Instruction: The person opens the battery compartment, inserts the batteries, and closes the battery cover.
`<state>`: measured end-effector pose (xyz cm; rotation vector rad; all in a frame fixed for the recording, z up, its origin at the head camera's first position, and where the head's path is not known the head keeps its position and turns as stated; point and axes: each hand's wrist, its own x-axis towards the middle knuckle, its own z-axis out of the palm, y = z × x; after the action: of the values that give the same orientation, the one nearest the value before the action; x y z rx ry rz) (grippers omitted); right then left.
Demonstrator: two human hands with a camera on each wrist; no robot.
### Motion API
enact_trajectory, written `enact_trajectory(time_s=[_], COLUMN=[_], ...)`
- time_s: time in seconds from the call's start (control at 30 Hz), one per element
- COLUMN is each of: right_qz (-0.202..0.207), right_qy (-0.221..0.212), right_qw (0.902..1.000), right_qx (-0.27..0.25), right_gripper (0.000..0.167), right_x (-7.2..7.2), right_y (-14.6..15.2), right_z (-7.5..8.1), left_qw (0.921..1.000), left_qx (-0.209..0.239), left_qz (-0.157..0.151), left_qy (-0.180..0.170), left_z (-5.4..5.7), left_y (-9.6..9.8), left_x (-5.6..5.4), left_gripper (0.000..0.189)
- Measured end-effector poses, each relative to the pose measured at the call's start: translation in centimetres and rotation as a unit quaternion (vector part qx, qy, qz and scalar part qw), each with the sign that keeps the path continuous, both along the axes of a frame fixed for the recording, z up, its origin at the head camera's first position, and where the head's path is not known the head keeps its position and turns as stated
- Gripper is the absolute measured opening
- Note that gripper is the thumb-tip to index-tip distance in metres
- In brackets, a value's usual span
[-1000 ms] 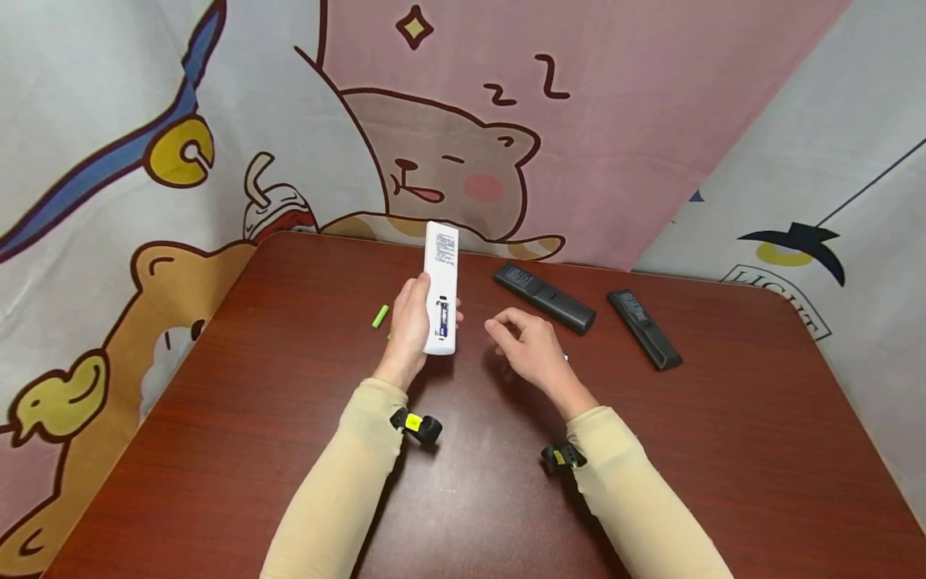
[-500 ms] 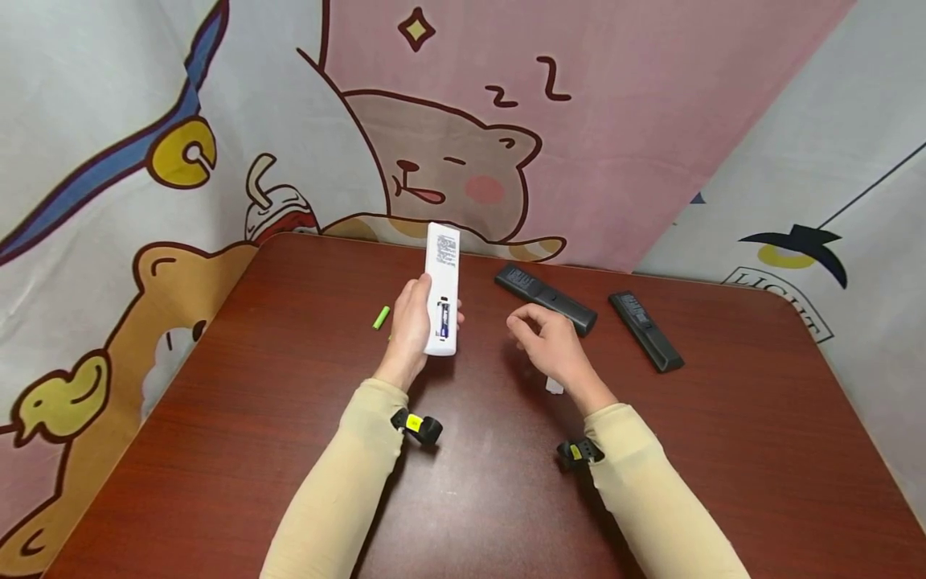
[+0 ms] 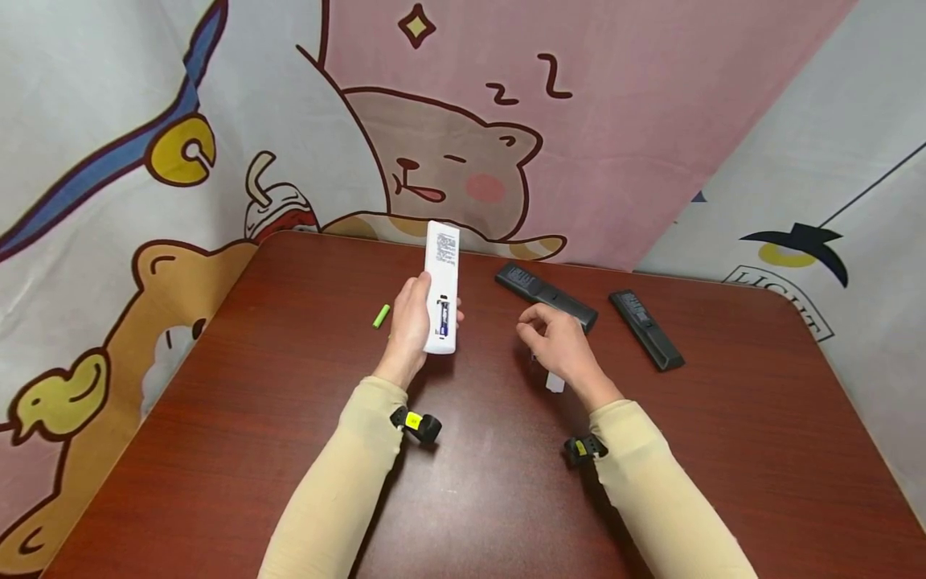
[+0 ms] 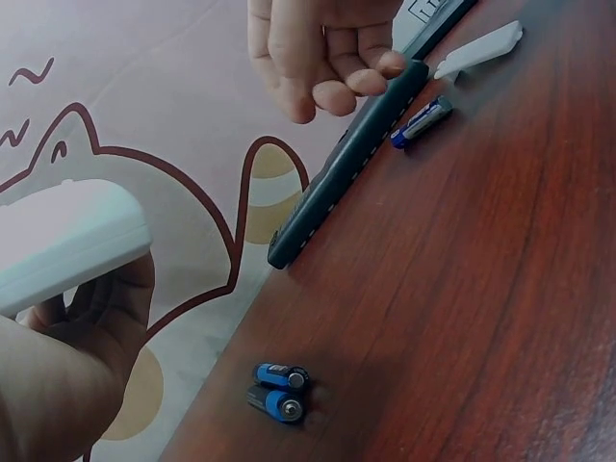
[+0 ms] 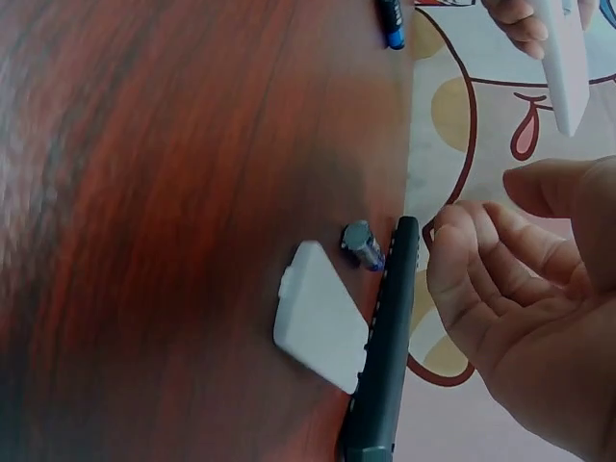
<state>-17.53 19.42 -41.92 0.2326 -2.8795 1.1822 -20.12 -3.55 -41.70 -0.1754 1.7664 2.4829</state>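
Note:
My left hand (image 3: 411,322) grips a white remote control (image 3: 444,249), its back facing up. The remote's battery compartment stands uncovered, with a blue battery (image 3: 444,319) lying in it. Right of the remote, my right hand (image 3: 560,346) hovers above the table, its fingers loosely bent and holding nothing, as the right wrist view confirms. Beneath it lie a white battery cover (image 5: 320,322) and a loose blue battery (image 4: 422,122), both beside a black remote control (image 3: 528,285). The left wrist view has two more blue batteries (image 4: 279,393) side by side on the table.
A second black remote control (image 3: 646,330) lies farther right on the brown table (image 3: 463,498). Left of my left hand is a bright green cylinder (image 3: 381,316), like a battery. A printed curtain (image 3: 593,161) hangs behind the table's back edge.
My right hand has moved right, away from the white remote control, which uncovers more of the white battery cover in the head view. My left hand and its remote stay nearly still.

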Motion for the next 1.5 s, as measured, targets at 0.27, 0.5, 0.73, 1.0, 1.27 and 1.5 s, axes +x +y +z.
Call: enact_trajectory(time_s=[0.27,0.5,0.73,1.0,1.27,1.5], right_qz=[0.001,-0.010,-0.021,-0.037,-0.034,-0.033], right_qy=[0.032,0.003,0.013,0.036,0.031,0.044], right_qw=[0.9958,0.9892,0.9794,0.9661,0.9627,0.9636], right_qx=[0.085,0.146,0.201,0.253,0.267,0.262], right_gripper=[0.019,0.020,0.012,0.022,0.015,0.012], right_x=[-0.3,-0.3,-0.2,-0.2,-0.4,-0.5], right_y=[0.1,-0.2,-0.7,-1.0,-1.1,-1.1], right_z=[-0.6,-0.6,-1.0,-1.6,-1.8,-2.0], left_qw=[1.0000,1.0000,1.0000,1.0000,0.9999,1.0000], left_qx=[-0.006,-0.004,-0.004,-0.006,-0.012,-0.004], left_qz=[-0.003,0.000,-0.001,-0.004,-0.004,-0.004], left_qy=[-0.002,-0.002,-0.001,-0.004,-0.002,-0.003], left_z=[-0.1,-0.2,-0.3,-0.3,-0.4,-0.4], left_y=[0.0,0.0,0.0,0.0,-0.1,0.0], left_x=[-0.1,0.0,0.0,0.0,0.0,0.0], left_gripper=[0.037,0.036,0.037,0.037,0.039,0.037])
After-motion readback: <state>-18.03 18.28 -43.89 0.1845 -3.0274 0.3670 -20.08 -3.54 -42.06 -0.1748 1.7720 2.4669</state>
